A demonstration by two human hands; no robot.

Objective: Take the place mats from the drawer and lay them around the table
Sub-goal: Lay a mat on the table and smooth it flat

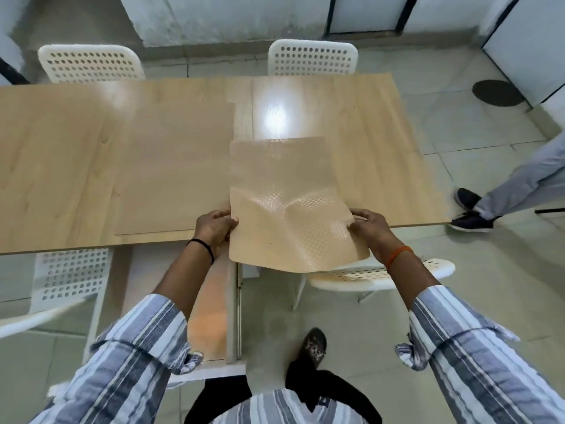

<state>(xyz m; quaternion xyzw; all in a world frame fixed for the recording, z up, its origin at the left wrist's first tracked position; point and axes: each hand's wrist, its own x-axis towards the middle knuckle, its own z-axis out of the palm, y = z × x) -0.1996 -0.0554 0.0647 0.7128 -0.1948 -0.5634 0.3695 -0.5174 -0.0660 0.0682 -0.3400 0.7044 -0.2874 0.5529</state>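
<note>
Both hands are on one tan place mat: my left hand pinches its left edge, thumb on top, and my right hand grips the right edge with curled fingers. The mat's far half lies flat on the wooden table, right of centre; the near half is lifted, buckled and hangs past the table's near edge (dotted texture shows where light hits it). A second place mat lies flat on the table just to the left, its right edge close to the held one; I can't tell if they touch. An open drawer sticks out below the near table edge, under my left forearm. White perforated chairs: two on the far side, one near left, one near right under the mat's hanging corner. Another person's legs are on the floor at the right, past the table end.
</note>
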